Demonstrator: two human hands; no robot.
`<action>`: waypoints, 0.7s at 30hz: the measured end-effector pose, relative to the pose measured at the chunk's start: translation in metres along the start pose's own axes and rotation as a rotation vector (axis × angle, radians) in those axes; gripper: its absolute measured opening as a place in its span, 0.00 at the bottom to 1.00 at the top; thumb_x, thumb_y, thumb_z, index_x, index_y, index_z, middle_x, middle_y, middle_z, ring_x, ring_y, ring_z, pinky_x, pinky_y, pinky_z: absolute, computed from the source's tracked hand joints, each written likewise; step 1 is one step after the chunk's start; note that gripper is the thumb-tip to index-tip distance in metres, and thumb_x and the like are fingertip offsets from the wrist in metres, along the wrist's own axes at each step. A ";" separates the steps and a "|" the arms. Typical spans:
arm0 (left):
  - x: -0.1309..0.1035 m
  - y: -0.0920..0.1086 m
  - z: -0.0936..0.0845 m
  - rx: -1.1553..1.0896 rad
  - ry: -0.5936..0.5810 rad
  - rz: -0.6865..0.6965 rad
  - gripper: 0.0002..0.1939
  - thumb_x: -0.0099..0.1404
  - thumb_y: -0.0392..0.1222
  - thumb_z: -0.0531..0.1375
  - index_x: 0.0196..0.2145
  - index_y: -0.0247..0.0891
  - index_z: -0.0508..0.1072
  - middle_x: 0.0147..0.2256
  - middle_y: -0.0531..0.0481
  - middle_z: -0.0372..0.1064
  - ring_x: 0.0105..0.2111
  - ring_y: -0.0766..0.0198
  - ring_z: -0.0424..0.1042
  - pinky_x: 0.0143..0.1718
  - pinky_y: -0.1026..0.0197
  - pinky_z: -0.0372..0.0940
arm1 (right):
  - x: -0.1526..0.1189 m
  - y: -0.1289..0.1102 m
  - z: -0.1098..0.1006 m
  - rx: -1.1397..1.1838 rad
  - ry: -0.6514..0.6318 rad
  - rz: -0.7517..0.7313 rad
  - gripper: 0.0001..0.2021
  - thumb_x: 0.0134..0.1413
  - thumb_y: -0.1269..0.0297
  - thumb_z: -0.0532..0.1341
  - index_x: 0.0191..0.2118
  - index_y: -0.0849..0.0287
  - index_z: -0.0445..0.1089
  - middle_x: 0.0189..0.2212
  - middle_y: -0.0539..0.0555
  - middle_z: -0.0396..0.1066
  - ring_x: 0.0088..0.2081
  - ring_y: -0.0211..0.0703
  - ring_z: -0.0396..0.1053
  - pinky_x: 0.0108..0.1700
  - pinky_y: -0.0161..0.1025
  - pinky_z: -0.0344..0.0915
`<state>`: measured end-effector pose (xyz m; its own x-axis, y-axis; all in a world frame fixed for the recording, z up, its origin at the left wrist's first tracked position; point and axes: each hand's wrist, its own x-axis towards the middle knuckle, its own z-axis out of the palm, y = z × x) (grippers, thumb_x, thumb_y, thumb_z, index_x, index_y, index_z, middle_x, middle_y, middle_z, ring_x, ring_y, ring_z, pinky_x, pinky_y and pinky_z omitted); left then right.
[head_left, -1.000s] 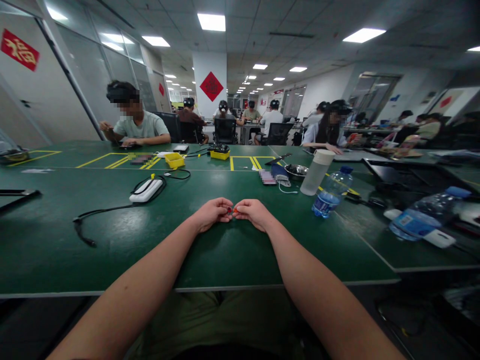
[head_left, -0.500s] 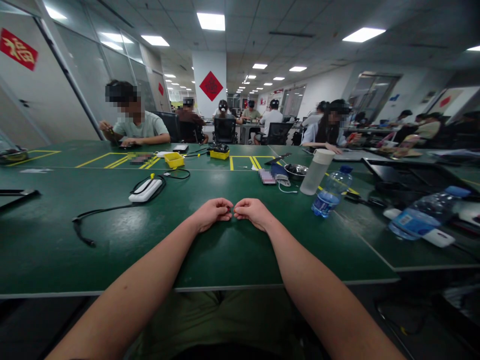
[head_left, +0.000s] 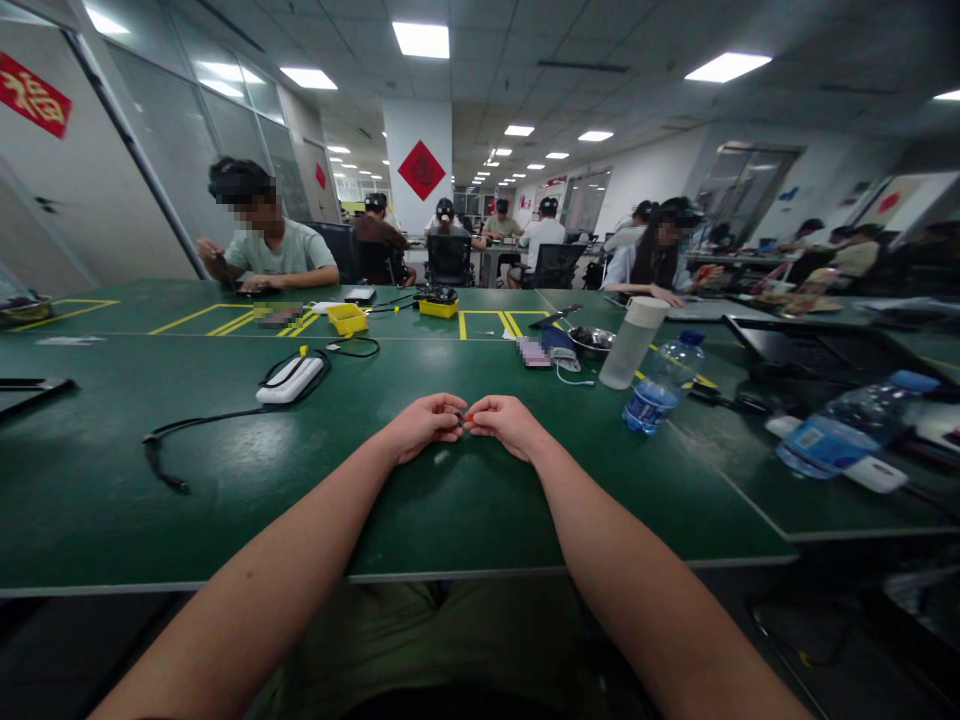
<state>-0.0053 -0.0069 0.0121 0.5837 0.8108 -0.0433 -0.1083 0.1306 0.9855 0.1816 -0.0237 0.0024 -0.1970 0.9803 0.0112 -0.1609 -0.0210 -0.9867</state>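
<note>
My left hand (head_left: 429, 425) and my right hand (head_left: 506, 422) meet fingertip to fingertip above the green table (head_left: 300, 540), near its middle. Both are pinched. Between the fingertips shows a tiny item (head_left: 466, 418), dark on the left and orange-red on the right, too small to name. A small pale piece (head_left: 441, 456) appears just below my left hand, blurred; whether it lies on the table or is in the air I cannot tell.
Left of my hands lies a white power strip (head_left: 292, 381) with a black cable. To the right stand a frosted bottle (head_left: 634, 345) and a water bottle (head_left: 664, 385); another bottle (head_left: 855, 425) leans over. Yellow trays (head_left: 347, 320) and a metal bowl (head_left: 592, 340) are farther back.
A dark and orange-red bit now shows between my fingertips, and a pale blurred piece has appeared below my left hand. My hands have hardly moved.
</note>
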 end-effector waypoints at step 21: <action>0.000 0.001 0.003 0.349 0.079 0.223 0.18 0.53 0.29 0.59 0.43 0.35 0.67 0.35 0.49 0.69 0.26 0.71 0.69 0.30 0.66 0.66 | -0.001 -0.001 0.001 -0.044 0.005 -0.054 0.09 0.38 0.71 0.67 0.31 0.63 0.70 0.27 0.54 0.74 0.30 0.39 0.73 0.34 0.35 0.70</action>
<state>-0.0026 -0.0086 0.0135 0.5117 0.8405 0.1780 0.0623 -0.2429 0.9680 0.1811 -0.0245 0.0035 -0.1846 0.9807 0.0640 -0.1288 0.0404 -0.9908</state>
